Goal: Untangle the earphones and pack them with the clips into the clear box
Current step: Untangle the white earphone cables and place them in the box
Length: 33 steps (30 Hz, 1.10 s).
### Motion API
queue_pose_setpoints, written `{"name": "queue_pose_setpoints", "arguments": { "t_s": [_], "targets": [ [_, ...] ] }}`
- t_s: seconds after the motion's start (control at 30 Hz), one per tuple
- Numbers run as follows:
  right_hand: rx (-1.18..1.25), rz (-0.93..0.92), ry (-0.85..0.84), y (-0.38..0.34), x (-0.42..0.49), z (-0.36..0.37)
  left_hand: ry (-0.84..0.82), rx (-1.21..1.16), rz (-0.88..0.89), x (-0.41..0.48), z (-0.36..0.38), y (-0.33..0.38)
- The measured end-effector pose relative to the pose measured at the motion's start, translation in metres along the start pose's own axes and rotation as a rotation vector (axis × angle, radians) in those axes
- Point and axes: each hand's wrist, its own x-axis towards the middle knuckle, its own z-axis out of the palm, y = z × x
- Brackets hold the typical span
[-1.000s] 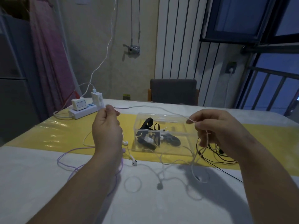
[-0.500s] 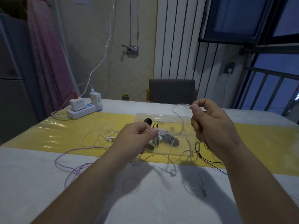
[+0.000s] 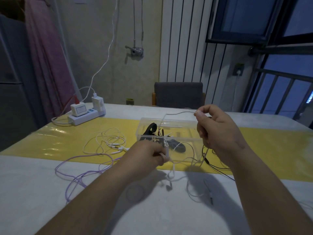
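My left hand [image 3: 147,156] pinches a white earphone cable [image 3: 176,114] low in front of the clear box [image 3: 179,122]. My right hand [image 3: 218,131] pinches the same cable higher up, at the box's right end, so the wire arches between them. Its earbuds [image 3: 168,184] dangle just above the white table. Black clips [image 3: 150,131] lie inside the box. A second white earphone set [image 3: 110,141] is coiled on the yellow runner to the left. A purple cable [image 3: 81,173] loops at the front left, and black earphones [image 3: 213,160] lie under my right hand.
A white power strip [image 3: 86,114] with chargers sits at the table's far left corner. A grey chair [image 3: 178,94] stands behind the far edge. The yellow runner [image 3: 67,138] crosses the white table [image 3: 33,192]. Window bars are on the right.
My left hand has dropped from high on the left to low in front of the box. My right hand has risen a little, and the cable now arches between them.
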Motion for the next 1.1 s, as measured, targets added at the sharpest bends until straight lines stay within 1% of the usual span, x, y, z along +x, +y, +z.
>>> {"name": "queue_pose_setpoints", "arguments": {
  "t_s": [0.03,0.1,0.2,0.33,0.47,0.6,0.8,0.97,1.1],
  "targets": [
    [-0.086,0.006,-0.007,0.001,0.0,-0.001,0.012,-0.064,-0.004,-0.001,-0.001,0.001],
    [-0.238,0.022,-0.074,0.004,-0.001,0.0,0.036,-0.187,-0.005,-0.002,-0.002,0.004],
    [-0.334,0.005,-0.188,0.006,-0.003,0.006,0.063,-0.316,0.0,-0.003,-0.004,0.006],
    [-0.484,-0.025,-0.273,0.01,-0.004,0.011,0.059,-0.412,0.019,-0.002,-0.003,0.004],
    [-0.454,-0.035,-0.391,0.014,-0.002,0.018,0.055,-0.405,0.053,-0.003,-0.004,0.005],
    [-0.461,-0.044,-0.384,0.018,-0.002,0.019,0.064,-0.417,0.055,-0.004,-0.006,0.006],
    [-0.448,-0.027,-0.434,0.01,-0.005,0.015,0.119,-0.405,-0.05,-0.001,-0.004,0.003],
    [-0.454,-0.008,-0.512,0.004,-0.007,0.007,0.174,-0.416,-0.131,0.001,-0.005,0.001],
    [-0.331,0.013,-0.477,0.004,-0.006,0.0,0.179,-0.385,-0.175,0.0,-0.007,0.001]
  ]
}}
